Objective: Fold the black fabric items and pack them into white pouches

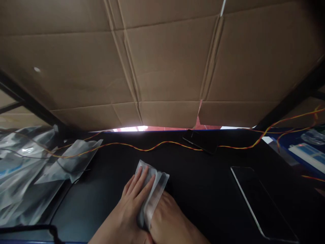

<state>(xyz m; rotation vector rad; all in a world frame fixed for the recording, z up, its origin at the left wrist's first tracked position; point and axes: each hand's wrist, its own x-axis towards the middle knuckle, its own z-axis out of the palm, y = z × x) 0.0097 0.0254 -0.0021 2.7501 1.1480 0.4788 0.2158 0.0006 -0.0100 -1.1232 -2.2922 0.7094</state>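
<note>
My left hand (132,200) lies on top of a small clear plastic bag (155,184) on the black table (203,189), fingers stretched out flat and pressing it down. My right hand (169,220) is beside it at the bottom centre, knuckles up, fingers curled under the bag's lower edge; its fingertips are hidden. The bag looks folded or wrapped round something I cannot make out.
A pile of clear plastic bags (27,169) lies at the left. A twisted red-yellow wire (157,146) runs across the table's back. A dark phone (200,140) and a black tablet (261,201) lie to the right. Cardboard sheets (165,61) wall off the back.
</note>
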